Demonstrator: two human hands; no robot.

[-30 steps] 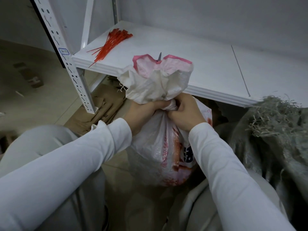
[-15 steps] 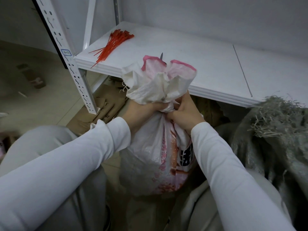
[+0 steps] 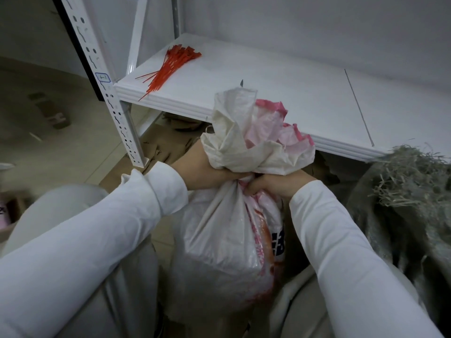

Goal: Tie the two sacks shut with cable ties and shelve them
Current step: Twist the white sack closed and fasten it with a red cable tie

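A white woven sack with red and pink print stands between my knees, its mouth bunched into a ruffled top. My left hand grips the gathered neck from the left, my right hand clasps it from the right, and both sit just below the ruffle. A thin dark tip sticks up behind the sack's top, over the shelf. A bundle of red cable ties lies at the left end of the white shelf. A second, grey-green sack with a frayed open top stands at the right.
The white slotted upright of the rack stands at the left front of the shelf. Flattened cardboard lies on the floor beneath the shelf. A small brown object lies on the tiled floor at the far left.
The sack's ruffled top has swung to the right and the neck looks more tightly drawn. My right hand has slid lower on the neck, and both hands keep their grip.
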